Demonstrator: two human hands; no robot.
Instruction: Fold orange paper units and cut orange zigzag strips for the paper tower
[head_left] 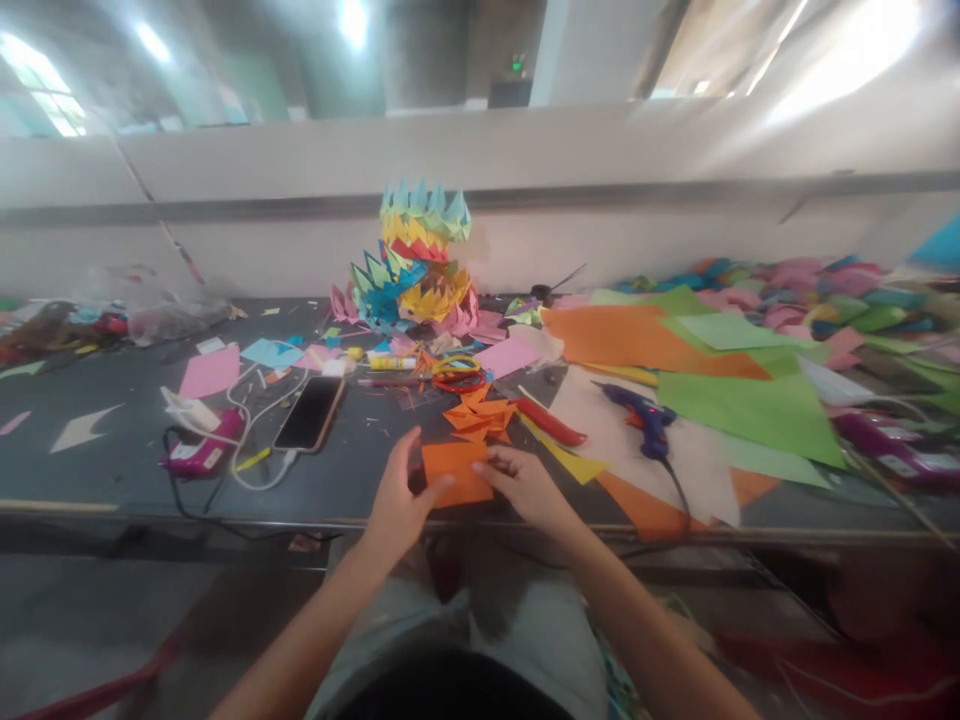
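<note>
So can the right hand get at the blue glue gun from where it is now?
Probably yes. The right hand rests on the orange paper, and the blue glue gun lies uncovered on the sheets off to its right. Only flat paper and a red-handled tool lie between them.

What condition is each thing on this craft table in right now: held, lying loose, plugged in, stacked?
Orange paper square: flat at the table's edge, held by both hands.
Left hand: on the square's left edge.
Right hand: on its right edge.
Black smartphone: screen dark, lying flat.
Blue glue gun: lying down, cord attached.
Folded orange paper pieces: piled loosely.
Colourful paper tower: standing upright, stacked.
</note>
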